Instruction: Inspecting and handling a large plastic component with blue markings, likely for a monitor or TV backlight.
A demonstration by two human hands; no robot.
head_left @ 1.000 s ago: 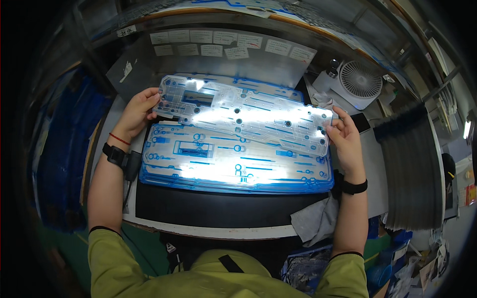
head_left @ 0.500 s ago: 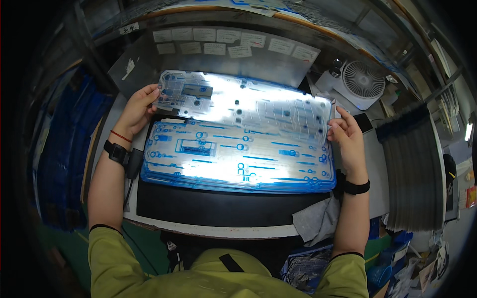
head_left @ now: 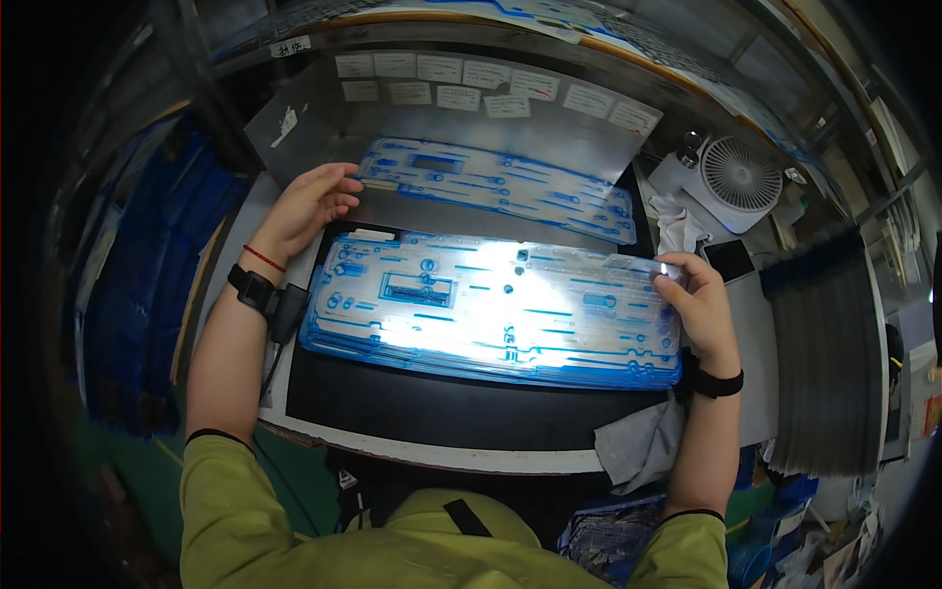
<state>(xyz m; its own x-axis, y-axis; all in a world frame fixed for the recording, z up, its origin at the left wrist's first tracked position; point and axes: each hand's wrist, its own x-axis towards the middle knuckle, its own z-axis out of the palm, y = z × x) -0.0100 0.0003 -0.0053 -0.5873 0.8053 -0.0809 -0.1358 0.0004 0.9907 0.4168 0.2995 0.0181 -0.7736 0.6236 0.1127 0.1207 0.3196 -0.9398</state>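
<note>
Wristband (head_left: 264, 258), thin and red, circles your left wrist. Your left hand (head_left: 312, 203) shows a parted grip, fingers loosely curled around nothing, beside the left end of a blue-marked panel (head_left: 500, 187); contact cannot be told. Nearer you, a stack of similar panels (head_left: 471, 329) lies on the desk (head_left: 754, 314), a clear sheet (head_left: 589, 270) over its top. Your right hand (head_left: 699, 299) has its grip pinched, thumb and forefinger, on that sheet's right corner. Beyond stands a white fan (head_left: 741, 177).
</note>
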